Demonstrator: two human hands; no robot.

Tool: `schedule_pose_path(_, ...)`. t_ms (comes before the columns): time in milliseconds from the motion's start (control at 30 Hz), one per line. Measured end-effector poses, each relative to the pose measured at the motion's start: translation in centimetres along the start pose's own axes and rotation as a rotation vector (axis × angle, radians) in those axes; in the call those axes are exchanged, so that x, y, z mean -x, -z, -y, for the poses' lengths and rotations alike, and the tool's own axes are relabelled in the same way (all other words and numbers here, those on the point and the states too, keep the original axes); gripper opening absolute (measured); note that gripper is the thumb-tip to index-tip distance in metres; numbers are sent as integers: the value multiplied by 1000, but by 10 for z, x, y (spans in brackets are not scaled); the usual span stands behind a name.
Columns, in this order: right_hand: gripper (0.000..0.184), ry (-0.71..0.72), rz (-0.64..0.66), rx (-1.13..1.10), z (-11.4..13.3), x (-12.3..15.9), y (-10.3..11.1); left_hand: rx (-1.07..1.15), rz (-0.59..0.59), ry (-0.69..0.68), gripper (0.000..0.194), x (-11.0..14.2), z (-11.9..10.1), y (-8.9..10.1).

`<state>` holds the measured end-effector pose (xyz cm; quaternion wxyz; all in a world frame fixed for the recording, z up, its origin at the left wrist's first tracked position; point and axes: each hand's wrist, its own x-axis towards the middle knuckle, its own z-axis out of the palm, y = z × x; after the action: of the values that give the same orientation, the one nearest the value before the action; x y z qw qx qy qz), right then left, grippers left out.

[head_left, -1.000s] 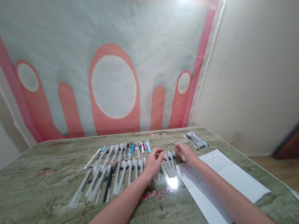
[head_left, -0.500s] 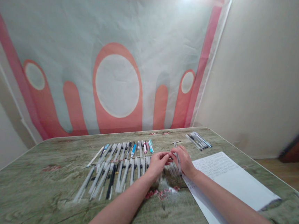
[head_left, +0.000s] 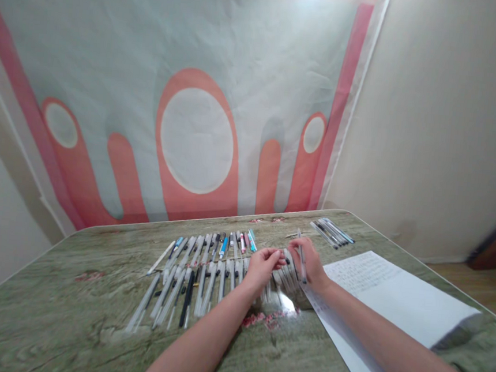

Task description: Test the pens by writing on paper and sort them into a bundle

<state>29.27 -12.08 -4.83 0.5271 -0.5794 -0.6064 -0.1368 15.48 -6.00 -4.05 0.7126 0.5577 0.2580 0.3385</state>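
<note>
My right hand (head_left: 310, 264) is closed around a slim clear pen (head_left: 302, 265), whose upper end points away from me above the fingers. Just left of it, my left hand (head_left: 263, 268) has its thumb and fingertips pinched together. Something small and dark shows by those fingertips, too small to name. Under and between the hands lie several clear pen parts (head_left: 284, 277), partly covered. Left of my left hand, clear pen barrels (head_left: 208, 289) with small black caps and thin refills lie in a row, with a black pen (head_left: 186, 298) among them.
Behind that row is a second line of pens, including a blue pen (head_left: 223, 247) and a pink one (head_left: 242, 242). A bundle of pens (head_left: 333, 233) lies at the back right. Written paper (head_left: 398, 297) lies under my right forearm on the wood-patterned table (head_left: 67, 309).
My hands have come apart a little from where they met. The pen in my right hand has turned more upright, and that hand has shifted slightly right.
</note>
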Motion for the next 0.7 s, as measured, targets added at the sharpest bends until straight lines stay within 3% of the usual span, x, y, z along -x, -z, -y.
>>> schedule_pose_path(100, 14, -81, 12, 6, -11, -1, 1, -45, -91, -52, 24, -5, 3, 3)
schedule_pose_path(267, 16, -48, 314, 39, -21, 3, -1, -119, -152, -125, 21, -9, 6, 8)
schedule_pose_path(400, 18, -40, 477, 44, -17, 8, -4, -135, -155, -143, 19, -10, 6, 9)
schedule_pose_path(700, 21, -56, 549, 119, -10, 6, 0, -123, -159, -129, 17, -8, 5, 8)
